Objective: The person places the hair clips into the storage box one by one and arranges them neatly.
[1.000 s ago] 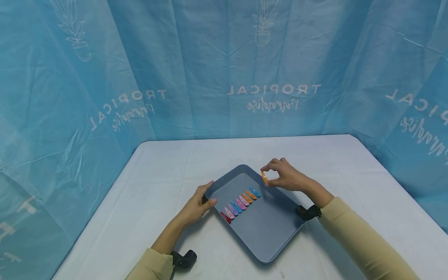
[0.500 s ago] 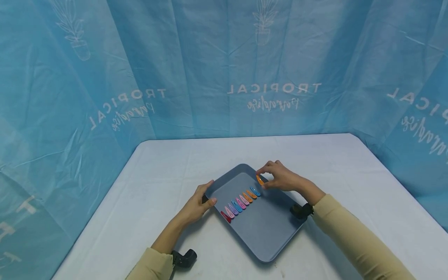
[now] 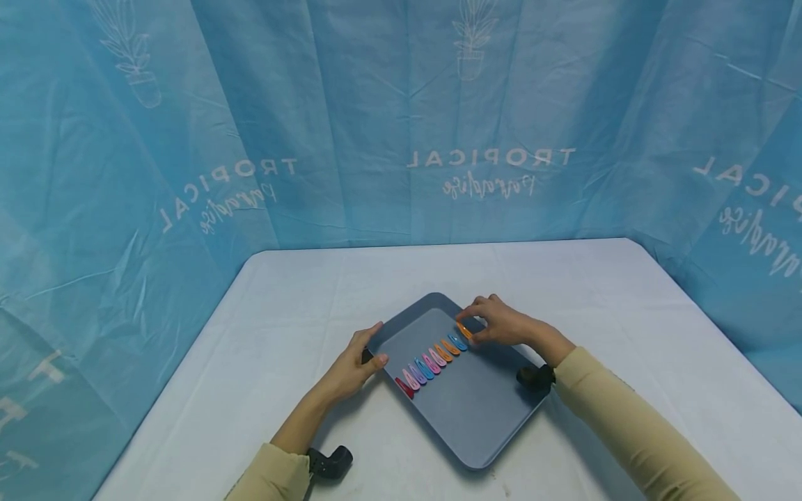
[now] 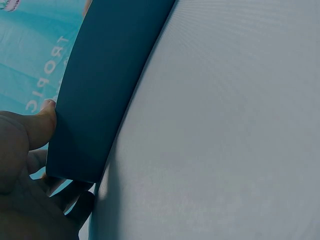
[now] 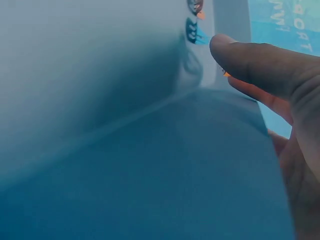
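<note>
A grey-blue tray (image 3: 479, 410) lies at an angle on the table. Its left corner is held by my left hand (image 3: 346, 369), thumb at the rim and fingers around the outside, as the left wrist view also shows on the tray wall (image 4: 100, 90). Between thumb and index finger, my right hand (image 3: 509, 324) pinches an orange snap hair clip (image 3: 464, 330) low over the tray's far right side. Next to it lies a blue hair clip (image 3: 457, 342), the end of a slanting row running down to a red hair clip (image 3: 404, 388). In the right wrist view the thumb mostly hides the orange clip (image 5: 226, 74).
The tray's raised rim runs close under the right wrist. A white cloth covers the table (image 3: 301, 306) around the tray. Blue printed curtains (image 3: 351, 188) hang behind and at both sides. Each wrist wears a black camera mount (image 3: 330, 464).
My right hand has moved left and down with the orange hair clip, bringing it from above the tray's rim to beside the blue clip. The left hand and tray stay put.
</note>
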The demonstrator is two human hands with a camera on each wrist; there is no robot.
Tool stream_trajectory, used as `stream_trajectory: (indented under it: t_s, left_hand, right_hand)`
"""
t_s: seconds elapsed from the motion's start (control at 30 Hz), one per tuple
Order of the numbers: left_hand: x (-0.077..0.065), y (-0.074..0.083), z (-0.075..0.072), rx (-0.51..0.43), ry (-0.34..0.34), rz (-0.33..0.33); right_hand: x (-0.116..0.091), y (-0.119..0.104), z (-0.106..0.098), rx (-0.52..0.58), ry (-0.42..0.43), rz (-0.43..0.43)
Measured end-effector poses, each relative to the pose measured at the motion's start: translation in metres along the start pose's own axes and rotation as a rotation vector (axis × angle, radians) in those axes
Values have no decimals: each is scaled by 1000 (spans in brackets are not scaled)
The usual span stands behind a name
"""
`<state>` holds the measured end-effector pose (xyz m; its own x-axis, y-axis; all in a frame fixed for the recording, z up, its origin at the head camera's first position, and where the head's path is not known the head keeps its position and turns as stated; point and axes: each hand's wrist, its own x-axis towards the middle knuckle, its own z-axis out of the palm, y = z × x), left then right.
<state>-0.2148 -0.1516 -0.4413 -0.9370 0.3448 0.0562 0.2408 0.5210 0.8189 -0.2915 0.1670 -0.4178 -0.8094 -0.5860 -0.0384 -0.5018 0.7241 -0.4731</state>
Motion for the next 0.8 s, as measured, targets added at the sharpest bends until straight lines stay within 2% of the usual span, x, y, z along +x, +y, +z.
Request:
stream_trajectory:
  t_s: [0.33, 0.8]
  left_hand:
    - [0, -2, 0, 8, 11, -9]
    - [0, 0, 1, -5, 21, -8]
  right_hand:
    - [3, 2, 8, -50, -42, 23]
    - [2, -2, 9, -87, -43, 18]
